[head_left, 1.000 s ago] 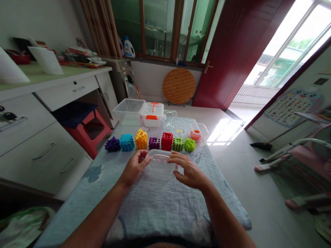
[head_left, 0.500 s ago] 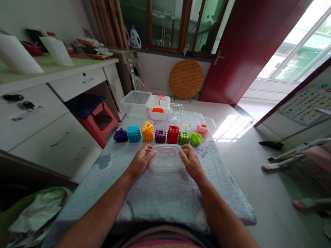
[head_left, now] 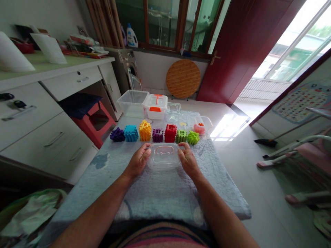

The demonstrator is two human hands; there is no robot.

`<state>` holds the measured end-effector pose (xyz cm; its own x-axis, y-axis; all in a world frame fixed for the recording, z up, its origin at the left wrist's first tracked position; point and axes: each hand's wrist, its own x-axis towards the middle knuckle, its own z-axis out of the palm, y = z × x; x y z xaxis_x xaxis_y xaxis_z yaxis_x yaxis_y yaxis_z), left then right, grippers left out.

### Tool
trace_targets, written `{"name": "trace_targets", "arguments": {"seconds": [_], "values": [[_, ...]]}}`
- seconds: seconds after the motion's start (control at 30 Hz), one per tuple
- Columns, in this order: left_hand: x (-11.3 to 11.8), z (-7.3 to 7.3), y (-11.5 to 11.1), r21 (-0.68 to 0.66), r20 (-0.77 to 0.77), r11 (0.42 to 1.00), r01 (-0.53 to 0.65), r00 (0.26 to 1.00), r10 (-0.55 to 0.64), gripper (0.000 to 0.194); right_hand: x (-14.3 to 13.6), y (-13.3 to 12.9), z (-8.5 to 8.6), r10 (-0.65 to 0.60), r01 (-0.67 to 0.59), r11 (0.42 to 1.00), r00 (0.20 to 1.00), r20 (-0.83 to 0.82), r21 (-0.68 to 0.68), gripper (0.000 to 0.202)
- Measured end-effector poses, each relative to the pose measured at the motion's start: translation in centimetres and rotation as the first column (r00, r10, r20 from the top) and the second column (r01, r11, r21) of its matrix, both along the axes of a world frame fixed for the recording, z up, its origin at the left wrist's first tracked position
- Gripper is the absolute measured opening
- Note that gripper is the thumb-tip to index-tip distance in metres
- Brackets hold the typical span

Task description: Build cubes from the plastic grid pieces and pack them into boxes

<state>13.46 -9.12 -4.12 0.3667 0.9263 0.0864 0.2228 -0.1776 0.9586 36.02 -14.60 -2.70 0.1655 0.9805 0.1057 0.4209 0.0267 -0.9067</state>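
Note:
A clear plastic box (head_left: 163,159) with a handle outline on its top is between my hands, low over the table or on it. My left hand (head_left: 138,160) is closed on its left edge. On the opposite edge, my right hand (head_left: 188,159) grips with thumb and fingers. Just beyond stands a row of toy block cubes: dark purple (head_left: 117,134), blue (head_left: 131,133), yellow (head_left: 145,130), purple (head_left: 158,135), red (head_left: 170,133), green (head_left: 181,136) and lime (head_left: 193,137).
Behind the row are an open clear bin (head_left: 133,103), a white box with orange latches (head_left: 156,106), a clear container (head_left: 174,109) and a small tub with reddish pieces (head_left: 199,128). A blue cloth (head_left: 160,196) covers the table. A red stool (head_left: 97,120) stands left.
The view has shifted slightly, so everything appears a little further left. Both hands keep the same hold on the clear box.

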Motion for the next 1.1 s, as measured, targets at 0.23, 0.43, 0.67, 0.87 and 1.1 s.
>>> {"name": "trace_targets", "arguments": {"seconds": [0.23,0.43,0.67,0.87,1.1], "values": [[0.0,1.0,-0.2,0.156,-0.187,0.988,-0.017,0.981,0.046,0.044,0.1,0.2,-0.3,-0.036,0.036,0.999,0.999,0.025,0.011,0.023],[-0.4,0.8,0.2,0.184,-0.195,0.982,-0.044,0.978,0.080,0.046,0.3,0.4,-1.9,0.015,-0.018,1.000,0.985,-0.170,-0.020,0.023],[-0.4,0.0,0.4,-0.059,-0.027,0.998,-0.026,0.999,0.025,0.047,0.6,0.5,-2.0,-0.037,0.031,0.998,0.992,-0.121,-0.055,0.020],[-0.6,0.9,0.7,0.073,-0.116,0.997,-0.032,0.992,0.041,0.033,1.2,0.3,-1.7,-0.010,0.011,0.999,1.000,-0.004,0.048,0.021],[-0.9,0.4,1.1,-0.148,0.178,0.987,0.054,0.984,-0.027,0.044,0.5,0.1,2.2,-0.090,-0.038,0.940,0.930,0.355,0.339,0.021]]}}
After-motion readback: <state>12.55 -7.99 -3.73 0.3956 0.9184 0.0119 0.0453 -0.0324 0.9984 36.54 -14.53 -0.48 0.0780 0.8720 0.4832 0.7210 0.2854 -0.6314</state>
